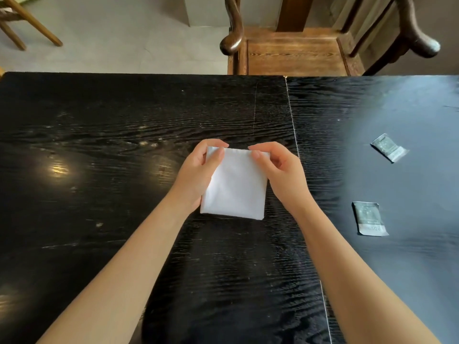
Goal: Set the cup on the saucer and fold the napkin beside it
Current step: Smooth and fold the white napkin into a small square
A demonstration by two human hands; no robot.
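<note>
A white napkin point(236, 187), folded into a small rectangle, lies flat on the black wooden table point(99, 145) near its middle. My left hand point(198, 170) pinches the napkin's far left corner between thumb and fingers. My right hand point(278, 167) pinches the far right corner the same way. Both forearms reach in from the near edge. No cup or saucer is in view.
Two small grey sachets lie on the right part of the table, one further away point(388, 147) and one nearer point(370, 218). A seam point(293, 135) runs between two table panels. A wooden armchair point(295, 50) stands behind the far edge; another chair's legs point(27, 28) show far left.
</note>
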